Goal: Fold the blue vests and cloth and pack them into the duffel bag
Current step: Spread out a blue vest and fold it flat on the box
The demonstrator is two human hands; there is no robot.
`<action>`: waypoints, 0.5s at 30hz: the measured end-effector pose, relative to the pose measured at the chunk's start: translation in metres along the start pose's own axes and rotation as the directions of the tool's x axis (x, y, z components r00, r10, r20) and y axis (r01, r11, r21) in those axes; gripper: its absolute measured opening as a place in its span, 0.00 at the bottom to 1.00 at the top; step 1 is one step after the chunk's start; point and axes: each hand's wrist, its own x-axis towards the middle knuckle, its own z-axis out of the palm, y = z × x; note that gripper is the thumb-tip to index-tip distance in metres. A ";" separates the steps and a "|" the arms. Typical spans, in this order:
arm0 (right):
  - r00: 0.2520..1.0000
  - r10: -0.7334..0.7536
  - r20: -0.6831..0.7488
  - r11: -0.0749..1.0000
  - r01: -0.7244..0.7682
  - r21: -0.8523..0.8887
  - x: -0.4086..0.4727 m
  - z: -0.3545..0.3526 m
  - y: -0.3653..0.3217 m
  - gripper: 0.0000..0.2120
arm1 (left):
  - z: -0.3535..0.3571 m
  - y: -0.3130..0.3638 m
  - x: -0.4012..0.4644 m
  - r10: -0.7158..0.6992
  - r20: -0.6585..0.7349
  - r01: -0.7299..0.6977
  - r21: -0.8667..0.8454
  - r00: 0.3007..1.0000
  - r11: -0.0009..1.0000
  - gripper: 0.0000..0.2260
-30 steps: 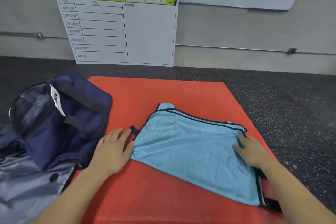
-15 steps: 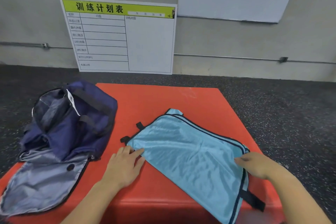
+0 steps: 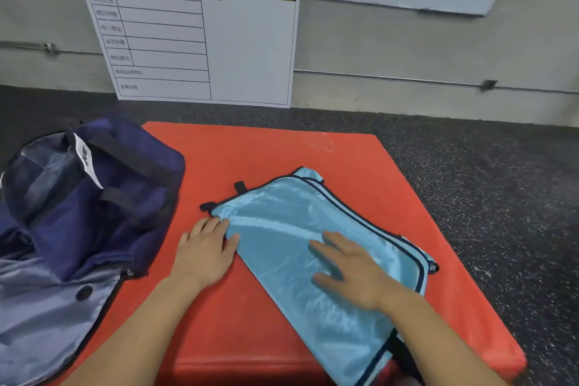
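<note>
The folded blue vest (image 3: pixel 300 247) lies across the mat's (image 3: pixel 282 150) right half. The right hand (image 3: pixel 351 269) presses flat on it with straight fingers; the left hand (image 3: pixel 203 247), also flat, touches its left corner. The duffel bag (image 3: pixel 94 197) sits open on the mat's left edge.

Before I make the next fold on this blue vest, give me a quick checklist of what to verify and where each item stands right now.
1. Blue vest lies flat on the red mat: ok, though its near corner hangs over the mat's front edge.
2. Left hand at the vest's left corner: ok, fingers straight, touching the edge.
3. Right hand pressing flat on the vest's middle: ok.
4. Vest's black straps tucked in: not ok, two stick out at the far left corner.
5. Duffel bag open and beside the mat work area: ok, mouth gapes on the left.
6. Other vests and cloth already packed: cannot tell.
</note>
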 end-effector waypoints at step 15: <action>0.979 -0.203 -0.013 0.963 0.197 -0.186 0.044 0.065 -0.121 0.25 | 0.019 -0.015 0.089 -0.041 0.020 0.043 -0.101 0.999 0.994 0.25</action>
